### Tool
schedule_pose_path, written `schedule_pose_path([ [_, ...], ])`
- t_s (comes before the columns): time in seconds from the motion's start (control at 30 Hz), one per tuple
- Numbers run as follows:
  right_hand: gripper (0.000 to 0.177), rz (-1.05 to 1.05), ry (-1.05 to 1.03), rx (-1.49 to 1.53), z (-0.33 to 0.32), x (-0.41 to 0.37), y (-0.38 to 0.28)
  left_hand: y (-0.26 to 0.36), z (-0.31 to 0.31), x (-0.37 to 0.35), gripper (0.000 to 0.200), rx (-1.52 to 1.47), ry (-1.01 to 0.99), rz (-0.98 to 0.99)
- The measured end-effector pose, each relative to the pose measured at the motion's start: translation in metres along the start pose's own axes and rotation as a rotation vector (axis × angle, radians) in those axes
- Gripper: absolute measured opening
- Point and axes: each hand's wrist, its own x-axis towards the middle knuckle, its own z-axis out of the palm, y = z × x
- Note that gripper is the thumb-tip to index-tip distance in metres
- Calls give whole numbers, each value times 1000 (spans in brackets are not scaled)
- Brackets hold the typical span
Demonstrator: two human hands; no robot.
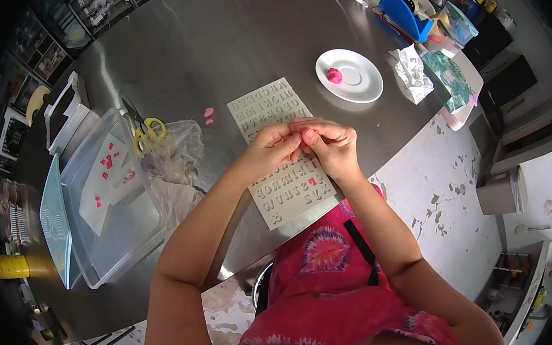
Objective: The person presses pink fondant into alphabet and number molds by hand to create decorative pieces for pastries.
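My left hand and my right hand meet above a pale letter mold, fingertips pressed together. Both are closed; whatever they pinch is hidden, though a little pink shows at the fingertips. Rows of letter-shaped hollows cover the mold, and a few low on its right side hold pink filling. A lump of pink dough sits on a white saucer beyond my right hand. Small flattened pink pieces lie on the table left of the mold.
At left, a clear plastic box holds white paper with several small pink pieces. Beside it are yellow-handled scissors and a crumpled plastic bag. Crumpled white paper and a blue tape dispenser stand at the right edge.
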Motion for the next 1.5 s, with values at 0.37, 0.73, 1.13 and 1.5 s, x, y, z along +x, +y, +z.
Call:
schedule_pose_path([
  [0.37, 24, 101, -68, 160, 6, 2, 0, 0, -2, 1, 29, -22, 36, 44],
  [0.73, 12, -32, 0, 140, 2, 0, -4, 1, 2, -1, 41, -26, 4, 36],
  [1.13, 11, -15, 66, 177, 1, 0, -3, 3, 10, 2, 33, 212, 141, 35],
  [1.5, 5, 33, 89, 278, -1, 3, 0, 0, 10, 1, 22, 16, 77, 60],
])
